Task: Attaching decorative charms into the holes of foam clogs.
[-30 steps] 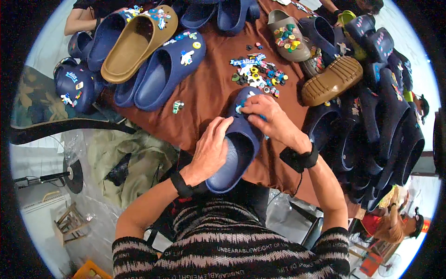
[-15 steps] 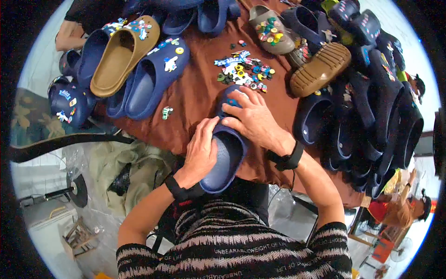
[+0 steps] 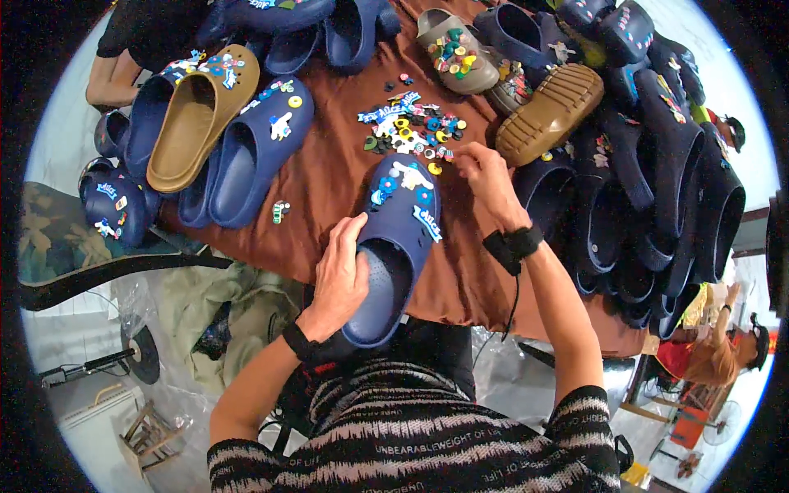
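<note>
My left hand (image 3: pixel 339 273) grips the near left side of a navy blue clog (image 3: pixel 393 234), its thumb at the opening and its fingers along the outside. The clog's toe points away from me. On its upper sit a white figure charm (image 3: pixel 411 175), small blue charms (image 3: pixel 383 192) and a blue and white lettered charm (image 3: pixel 426 220) by the right edge. My right hand (image 3: pixel 495 187) is off the clog, at the near right edge of a pile of colourful charms (image 3: pixel 411 127). Its fingers are curled together; anything between the tips is too small to make out.
A brown cloth (image 3: pixel 329 177) covers the table. Navy clogs (image 3: pixel 263 156) and a tan clog (image 3: pixel 201 119) lie at left; a sole-up brown clog (image 3: pixel 549 115), a decorated taupe clog (image 3: pixel 456 53) and stacked navy clogs (image 3: pixel 633 181) stand at right. One loose charm (image 3: pixel 281 212) lies apart.
My right hand has let go of the clog's toe and moved right beside the charm pile, uncovering the charms on the upper. My left hand still holds the clog.
</note>
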`<state>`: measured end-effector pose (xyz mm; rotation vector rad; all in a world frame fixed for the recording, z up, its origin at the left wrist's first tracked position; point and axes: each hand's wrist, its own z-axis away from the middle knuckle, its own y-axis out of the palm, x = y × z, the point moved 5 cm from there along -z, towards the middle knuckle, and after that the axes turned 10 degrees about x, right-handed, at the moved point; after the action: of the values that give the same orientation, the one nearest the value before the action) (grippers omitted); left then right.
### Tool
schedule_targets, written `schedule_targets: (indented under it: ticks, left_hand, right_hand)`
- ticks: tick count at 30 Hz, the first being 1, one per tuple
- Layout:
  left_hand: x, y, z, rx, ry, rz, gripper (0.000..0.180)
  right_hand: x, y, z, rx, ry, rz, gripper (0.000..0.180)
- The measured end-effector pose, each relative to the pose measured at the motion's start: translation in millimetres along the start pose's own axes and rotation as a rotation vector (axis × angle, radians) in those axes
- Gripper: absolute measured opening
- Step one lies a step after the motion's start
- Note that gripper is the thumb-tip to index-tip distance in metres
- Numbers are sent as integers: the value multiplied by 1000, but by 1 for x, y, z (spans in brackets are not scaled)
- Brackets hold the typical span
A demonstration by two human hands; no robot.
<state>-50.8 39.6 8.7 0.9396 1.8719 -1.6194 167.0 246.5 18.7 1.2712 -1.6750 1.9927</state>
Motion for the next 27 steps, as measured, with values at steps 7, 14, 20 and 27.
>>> schedule_targets:
  ticks: [7, 14, 20, 27]
  left_hand:
    - [-2, -3, 0, -16, 9, -36, 57]
    - [-2, -2, 1, -21, 11, -41, 58]
    - [-3, -2, 0, -21, 16, -36, 58]
    - [-2, -2, 0, -44, 21, -13, 59]
  right_hand:
    - [-20, 22, -23, 26, 192, 193, 29]
    - [-26, 29, -17, -12, 120, 183, 25]
    - [-30, 25, 6, 158, 150, -301, 19]
    - [20, 34, 73, 348, 182, -811, 17]
